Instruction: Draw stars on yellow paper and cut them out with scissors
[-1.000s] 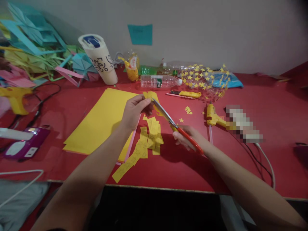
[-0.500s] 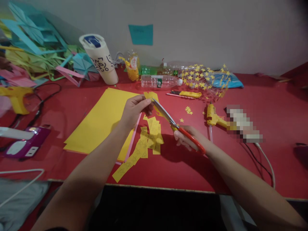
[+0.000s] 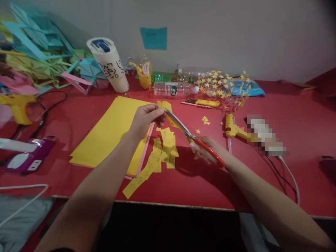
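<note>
My left hand point(image 3: 147, 119) pinches a small piece of yellow paper, mostly hidden by the fingertips. My right hand point(image 3: 203, 148) is wrapped round the handles of red-handled scissors point(image 3: 187, 134), whose blade tips meet the paper at my left fingers. Yellow paper strips point(image 3: 154, 161) with stars drawn on them lie overlapping on the red table below. Beyond the blades are yellow paper scraps point(image 3: 170, 117). A small pile of cut-out yellow stars point(image 3: 206, 120) rests to the right, with a few loose ones nearby. Under my left forearm is a stack of yellow sheets point(image 3: 105, 129).
A yellow glue gun point(image 3: 232, 126) lies at right, another glue gun point(image 3: 18, 106) at left. At the back stand a white tumbler point(image 3: 110, 66), plastic bottles point(image 3: 173, 89) and a star-covered clear form point(image 3: 223, 85). A utility knife point(image 3: 204, 102) lies before them. Folded paper shapes point(image 3: 39, 45) crowd the left.
Almost nothing differs. Both hands keep their grip, and the scissor blades have shifted very slightly at the paper.
</note>
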`<state>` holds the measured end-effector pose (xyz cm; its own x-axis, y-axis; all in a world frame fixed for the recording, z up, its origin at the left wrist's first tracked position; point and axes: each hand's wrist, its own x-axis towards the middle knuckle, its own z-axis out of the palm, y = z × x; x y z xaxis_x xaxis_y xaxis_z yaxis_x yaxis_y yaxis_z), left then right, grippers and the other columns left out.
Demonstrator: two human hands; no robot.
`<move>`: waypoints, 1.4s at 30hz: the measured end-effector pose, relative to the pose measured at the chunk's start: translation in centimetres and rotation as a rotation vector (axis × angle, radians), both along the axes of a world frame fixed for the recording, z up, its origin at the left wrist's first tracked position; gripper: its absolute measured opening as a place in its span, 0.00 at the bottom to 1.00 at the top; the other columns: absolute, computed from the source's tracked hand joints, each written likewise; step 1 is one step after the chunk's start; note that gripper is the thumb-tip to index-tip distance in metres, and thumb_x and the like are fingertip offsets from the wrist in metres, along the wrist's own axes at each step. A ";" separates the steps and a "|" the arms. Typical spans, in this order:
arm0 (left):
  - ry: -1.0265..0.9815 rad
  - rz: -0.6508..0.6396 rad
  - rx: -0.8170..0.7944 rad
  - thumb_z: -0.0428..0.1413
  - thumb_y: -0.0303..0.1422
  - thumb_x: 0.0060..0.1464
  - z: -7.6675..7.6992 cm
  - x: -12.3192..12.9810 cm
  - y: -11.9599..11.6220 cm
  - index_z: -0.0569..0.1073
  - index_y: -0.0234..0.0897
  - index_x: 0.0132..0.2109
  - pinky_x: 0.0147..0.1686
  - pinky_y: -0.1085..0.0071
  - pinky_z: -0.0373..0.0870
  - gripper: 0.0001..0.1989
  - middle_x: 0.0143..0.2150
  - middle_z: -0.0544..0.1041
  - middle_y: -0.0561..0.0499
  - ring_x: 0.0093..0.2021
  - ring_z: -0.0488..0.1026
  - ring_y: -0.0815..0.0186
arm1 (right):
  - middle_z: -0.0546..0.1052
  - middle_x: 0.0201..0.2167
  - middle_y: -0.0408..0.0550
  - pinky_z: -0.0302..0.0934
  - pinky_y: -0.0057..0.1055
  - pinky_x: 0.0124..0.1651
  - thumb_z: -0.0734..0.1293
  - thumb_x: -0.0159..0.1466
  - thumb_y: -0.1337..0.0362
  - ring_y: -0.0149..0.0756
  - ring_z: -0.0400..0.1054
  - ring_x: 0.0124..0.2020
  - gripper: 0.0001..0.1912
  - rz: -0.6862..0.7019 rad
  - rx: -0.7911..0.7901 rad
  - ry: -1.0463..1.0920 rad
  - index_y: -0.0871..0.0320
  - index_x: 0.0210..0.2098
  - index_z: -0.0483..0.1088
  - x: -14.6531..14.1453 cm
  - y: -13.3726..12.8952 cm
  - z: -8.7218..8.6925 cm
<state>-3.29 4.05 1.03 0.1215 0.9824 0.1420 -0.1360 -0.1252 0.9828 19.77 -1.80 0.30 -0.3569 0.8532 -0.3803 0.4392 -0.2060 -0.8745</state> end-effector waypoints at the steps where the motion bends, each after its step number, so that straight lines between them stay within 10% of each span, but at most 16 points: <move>1: 0.002 -0.003 -0.002 0.59 0.31 0.47 0.0 -0.1 0.0 0.74 0.34 0.23 0.18 0.77 0.68 0.08 0.19 0.73 0.54 0.17 0.69 0.74 | 0.66 0.14 0.39 0.48 0.19 0.10 0.71 0.50 0.37 0.25 0.60 0.12 0.29 -0.002 -0.002 -0.001 0.56 0.21 0.62 0.0 0.0 0.1; 35: 0.006 0.023 -0.008 0.59 0.34 0.41 0.5 0.4 -0.3 0.72 0.36 0.20 0.16 0.76 0.67 0.09 0.18 0.74 0.53 0.15 0.68 0.73 | 0.66 0.14 0.38 0.47 0.22 0.11 0.69 0.48 0.33 0.24 0.57 0.11 0.31 0.020 -0.012 0.010 0.56 0.22 0.62 -0.2 0.0 0.3; 42: 0.038 -0.006 0.004 0.58 0.36 0.44 0.3 1.0 -0.8 0.73 0.36 0.23 0.18 0.75 0.68 0.09 0.18 0.74 0.54 0.16 0.69 0.73 | 0.57 0.08 0.31 0.66 0.30 0.25 0.68 0.52 0.34 0.24 0.55 0.10 0.30 0.054 -0.014 0.065 0.54 0.22 0.59 -0.6 -0.5 0.9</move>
